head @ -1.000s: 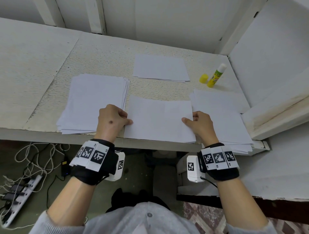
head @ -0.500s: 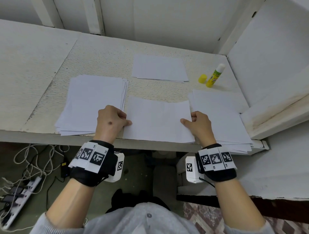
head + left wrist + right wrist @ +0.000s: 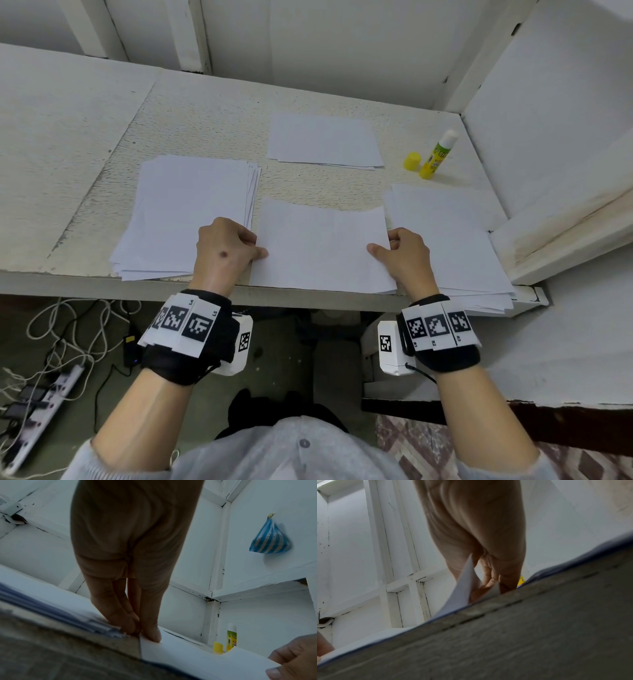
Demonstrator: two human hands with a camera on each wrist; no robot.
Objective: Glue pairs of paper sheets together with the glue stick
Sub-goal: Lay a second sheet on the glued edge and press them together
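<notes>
The white paper sheet (image 3: 322, 246) lies at the tabletop's near edge, between two white paper stacks. Your left hand (image 3: 224, 251) pinches its left edge, thumb on top, fingers curled; your right hand (image 3: 404, 257) pinches its right edge likewise. The uncapped yellow glue stick (image 3: 438, 156) stands near the far right corner.

I'm at a pale, rough-textured worktop (image 3: 205, 113), its front edge worn. White panelled walls (image 3: 342, 44) box it in, paint chipped at the joints. A blue striped bag (image 3: 270, 539) hangs on the wall. Below me, tangled white cables (image 3: 65, 329) and a power strip (image 3: 51, 404) on a dull floor.
</notes>
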